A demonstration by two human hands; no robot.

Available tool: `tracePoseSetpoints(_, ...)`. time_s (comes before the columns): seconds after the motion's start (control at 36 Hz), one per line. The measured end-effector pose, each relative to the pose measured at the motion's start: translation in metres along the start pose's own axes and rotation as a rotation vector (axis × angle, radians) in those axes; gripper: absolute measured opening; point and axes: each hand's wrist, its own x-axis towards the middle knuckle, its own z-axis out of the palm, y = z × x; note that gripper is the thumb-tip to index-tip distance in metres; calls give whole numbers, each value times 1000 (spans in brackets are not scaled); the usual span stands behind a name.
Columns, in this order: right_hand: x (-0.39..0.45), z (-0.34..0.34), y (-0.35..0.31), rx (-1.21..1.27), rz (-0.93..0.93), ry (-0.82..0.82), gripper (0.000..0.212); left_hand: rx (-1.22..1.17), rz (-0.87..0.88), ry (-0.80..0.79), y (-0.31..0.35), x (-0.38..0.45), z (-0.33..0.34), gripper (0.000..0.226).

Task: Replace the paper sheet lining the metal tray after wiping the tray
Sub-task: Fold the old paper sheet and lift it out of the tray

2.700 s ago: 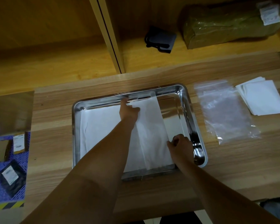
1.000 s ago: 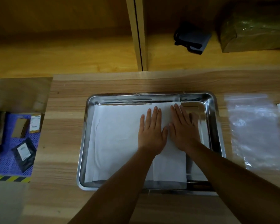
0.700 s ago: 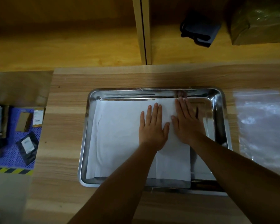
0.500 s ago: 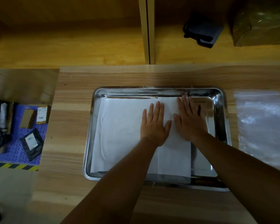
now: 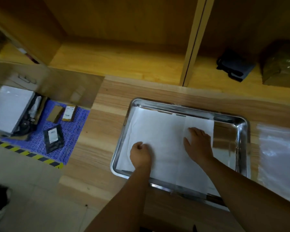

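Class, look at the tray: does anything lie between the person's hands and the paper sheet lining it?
Nothing visible does. The left hand and the right hand both rest directly on the paper sheet, which already lies inside the metal tray.

Looks like a stockroom/packing area: wood shelving, labelled parcels on blue floor grid, hazard tape.
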Motion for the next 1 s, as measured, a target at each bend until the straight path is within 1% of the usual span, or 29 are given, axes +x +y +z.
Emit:
tracePoseSetpoints(0.03, 6, 4, -21, 40, -41, -7, 47, -144, -122, 47, -1, 7, -14, 27)
tracePoseSetpoints(0.08, 12, 2, -38, 159, -10, -14, 40, -401, -333, 10, 2, 8, -16, 26)
tracePoseSetpoints(0.11, 14, 3, -49, 214, 0, -15, 37, -538, -415, -20, 2, 10, -19, 25)
tracePoseSetpoints(0.17, 22, 10, -74, 319, 25, -28, 28, -776, -555, -16, 2, 16, -26, 18)
tracePoseSetpoints(0.22, 31, 18, -97, 428, 77, -49, 21, -945, -624, -4, 3, 20, -31, 5)
tracePoseSetpoints(0.25, 36, 24, -109, 487, 116, -75, 18, -1018, -639, -15, 2, 23, -34, 6)
tracePoseSetpoints(0.33, 47, 38, -140, 664, 268, -167, 11, -1173, -679, -34, 0, 33, -41, 20)
tracePoseSetpoints(0.39, 52, 45, -156, 746, 353, -188, 11, -1224, -696, -36, -2, 39, -44, 25)
tracePoseSetpoints(0.5, 65, 56, -182, 820, 464, -232, 10, -1299, -729, -92, -5, 48, -49, 33)
tracePoseSetpoints(0.56, 69, 58, -190, 851, 508, -237, 15, -1333, -756, -96, -4, 47, -50, 35)
tracePoseSetpoints(0.61, 73, 62, -197, 850, 521, -221, 19, -1367, -771, -83, -5, 46, -50, 37)
tracePoseSetpoints(0.72, 74, 66, -201, 863, 534, -195, 15, -1379, -782, -75, -6, 43, -49, 39)
tracePoseSetpoints(0.86, 71, 70, -194, 916, 542, -185, 25, -1356, -779, -86, -3, 32, -47, 39)
tracePoseSetpoints(0.92, 69, 70, -190, 947, 550, -209, 28, -1354, -781, -96, -2, 28, -47, 39)
tracePoseSetpoints(1.0, 67, 67, -186, 1002, 564, -279, 31, -1329, -794, -104, 3, 18, -48, 33)
